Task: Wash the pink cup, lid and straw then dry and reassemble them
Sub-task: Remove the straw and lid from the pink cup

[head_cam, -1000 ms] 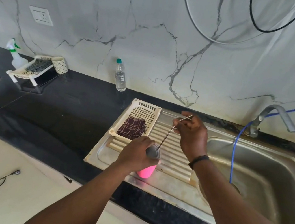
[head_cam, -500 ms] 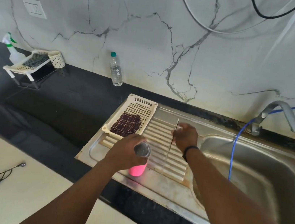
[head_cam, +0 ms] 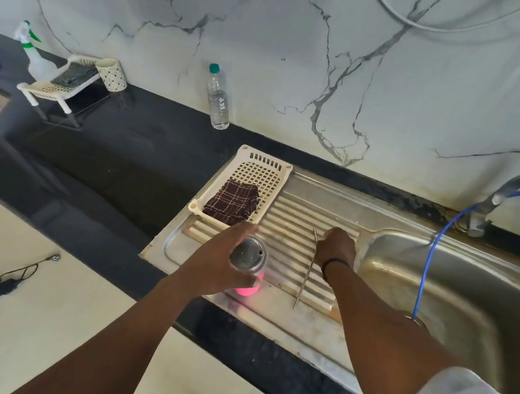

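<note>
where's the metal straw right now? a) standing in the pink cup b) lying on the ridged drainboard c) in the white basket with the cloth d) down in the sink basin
b: the metal straw lies flat along the ridges of the drainboard, with the right hand at its upper end.

veined marble wall (head_cam: 270,64), black counter (head_cam: 107,155)

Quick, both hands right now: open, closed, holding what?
Left hand: closed, grip round the pink cup, lid on.
Right hand: at the straw lying on the drainboard; whether it grips it cannot be told.
</note>
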